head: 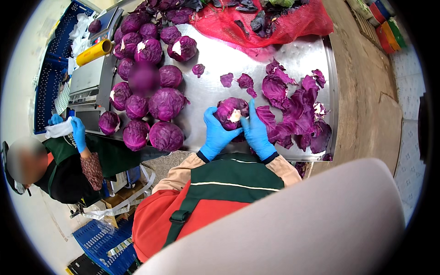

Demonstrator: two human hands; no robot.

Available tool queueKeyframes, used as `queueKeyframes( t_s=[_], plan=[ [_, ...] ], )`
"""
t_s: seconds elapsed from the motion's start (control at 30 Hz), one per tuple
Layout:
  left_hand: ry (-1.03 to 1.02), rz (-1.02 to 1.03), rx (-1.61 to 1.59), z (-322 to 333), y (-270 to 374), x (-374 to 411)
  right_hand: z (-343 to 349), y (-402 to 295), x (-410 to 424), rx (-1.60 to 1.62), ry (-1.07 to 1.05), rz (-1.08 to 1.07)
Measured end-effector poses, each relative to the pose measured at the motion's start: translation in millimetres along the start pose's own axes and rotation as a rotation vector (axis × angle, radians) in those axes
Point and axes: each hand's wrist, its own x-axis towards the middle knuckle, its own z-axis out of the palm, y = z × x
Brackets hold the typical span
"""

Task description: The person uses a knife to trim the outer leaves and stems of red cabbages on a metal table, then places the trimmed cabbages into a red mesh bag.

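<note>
A red cabbage head (pixel 228 109) with its pale cut stem facing up is held over the near edge of a stainless steel table (pixel 206 82). My left hand (pixel 219 132), in a blue glove, grips the cabbage from its left and underside. My right hand (pixel 256 132), gloved too, lies against its right side, thumb near the stem and fingers stretched out. Loose purple cabbage leaves (pixel 292 106) are heaped right of my hands. Smaller leaf pieces (pixel 245 81) lie beyond them. Several whole red cabbages (pixel 166 104) are grouped at the left of the table.
A red mesh sack (pixel 295 24) with dark leaves lies at the far side. A wrapping machine (pixel 86 80) with a yellow film roll (pixel 94 52) and blue crates (pixel 51 75) stand left. A co-worker's gloved hand (pixel 79 134) holds white material there. More blue crates (pixel 106 240) stand lower left.
</note>
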Motion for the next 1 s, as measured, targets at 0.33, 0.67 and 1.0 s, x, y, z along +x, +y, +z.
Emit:
queueKeyframes(
  t_s=[0.33, 0.67, 1.0],
  plan=[
    [-0.081, 0.061, 0.144, -25.7, 0.7, 1.2, -13.2, 56.8, 16.2, 0.571, 0.09, 0.465],
    [0.079, -0.153, -0.269, -56.2, -36.2, 33.2, 13.1, -6.9, 36.2, 0.393, -0.004, 0.254],
    [0.13, -0.261, -0.698, -63.1, -26.9, 21.2, -55.4, 40.4, 47.5, 0.369, 0.152, 0.281]
  ],
)
